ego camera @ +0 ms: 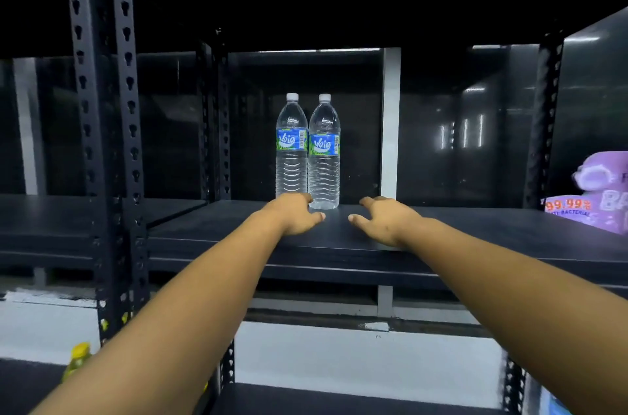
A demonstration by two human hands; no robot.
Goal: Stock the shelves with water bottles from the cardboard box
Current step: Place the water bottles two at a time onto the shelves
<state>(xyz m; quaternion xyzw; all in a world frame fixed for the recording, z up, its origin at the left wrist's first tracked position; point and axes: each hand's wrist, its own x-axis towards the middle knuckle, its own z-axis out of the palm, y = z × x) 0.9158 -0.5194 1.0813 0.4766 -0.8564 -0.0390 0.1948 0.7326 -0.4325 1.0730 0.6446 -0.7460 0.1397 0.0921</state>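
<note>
On the matte black shelf (pixel 441 227), two ribbed clear bottles (pixel 324 156) – both hands (pixel 295 214) loose-fingered, holding nothing.

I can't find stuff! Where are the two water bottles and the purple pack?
left water bottle (pixel 291 140), head view, label
right water bottle (pixel 324 144), head view, label
purple pack (pixel 601 190), head view, front

two water bottles (pixel 291 146) (pixel 324 151), one purple pack (pixel 598 193)

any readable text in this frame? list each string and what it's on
"Vaig": blue label of the left water bottle.
"Vaig": blue label of the right water bottle.
"99.99%" and, below it, "ANTI-BACTERIAL", partly cut off: purple pack at the right edge.
Barcodes, small label print and the pack's large letters: too blurred to read.
</note>
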